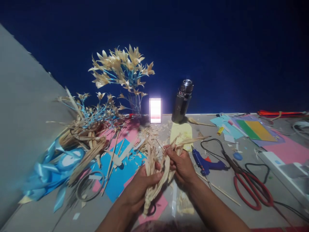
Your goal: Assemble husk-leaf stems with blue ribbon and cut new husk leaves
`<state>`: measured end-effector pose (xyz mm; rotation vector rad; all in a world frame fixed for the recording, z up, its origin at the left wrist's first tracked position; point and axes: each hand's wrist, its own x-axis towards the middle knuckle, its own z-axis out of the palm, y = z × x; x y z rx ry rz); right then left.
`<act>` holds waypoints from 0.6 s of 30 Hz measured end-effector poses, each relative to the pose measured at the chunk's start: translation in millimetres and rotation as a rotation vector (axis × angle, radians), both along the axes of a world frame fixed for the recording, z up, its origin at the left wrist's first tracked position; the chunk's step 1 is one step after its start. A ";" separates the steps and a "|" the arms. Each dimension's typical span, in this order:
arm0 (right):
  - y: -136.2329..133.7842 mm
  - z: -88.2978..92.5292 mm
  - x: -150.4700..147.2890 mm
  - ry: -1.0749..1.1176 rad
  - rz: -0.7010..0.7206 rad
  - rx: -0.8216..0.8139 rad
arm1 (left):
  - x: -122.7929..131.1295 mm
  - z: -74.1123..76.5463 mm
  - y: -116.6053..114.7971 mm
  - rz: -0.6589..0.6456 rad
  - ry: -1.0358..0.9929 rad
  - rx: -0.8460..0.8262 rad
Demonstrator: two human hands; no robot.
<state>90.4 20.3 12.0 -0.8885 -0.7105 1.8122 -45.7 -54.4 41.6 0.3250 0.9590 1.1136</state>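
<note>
Both hands are on a dried corn husk [150, 158] with long pale leaves that fan upward and a stubby base pointing down. My left hand [144, 178] is closed around its lower part, thumb pressed across the leaves. With bent fingers, my right hand [180, 161] pinches a husk leaf on the right side. The tips of those fingers are partly hidden by the leaves. Husk scraps [149, 132] are strewn just beyond the hands. Under the husk lies pink paper [159, 206], with a dark ring-like handle partly showing on it.
Red-handled scissors [249, 190] and a blue glue gun [210, 164] lie to the right, near a white power strip [277, 164]. A flask [182, 101] stands at the back beside a bright light. Husk flowers [120, 64], blue ribbon [51, 167] and a tape roll [78, 190] are left.
</note>
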 end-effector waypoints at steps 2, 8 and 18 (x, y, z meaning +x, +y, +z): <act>0.9 -1.6 0.0 -0.024 -0.020 -0.005 | 0.8 1.1 1.1 -0.028 -0.019 0.040; 3.0 -4.0 -0.9 0.031 0.001 -0.064 | 4.9 0.1 3.3 0.032 -0.030 0.113; -6.6 -12.5 -7.2 0.022 0.136 0.007 | 5.0 -14.7 4.4 0.115 -0.027 0.083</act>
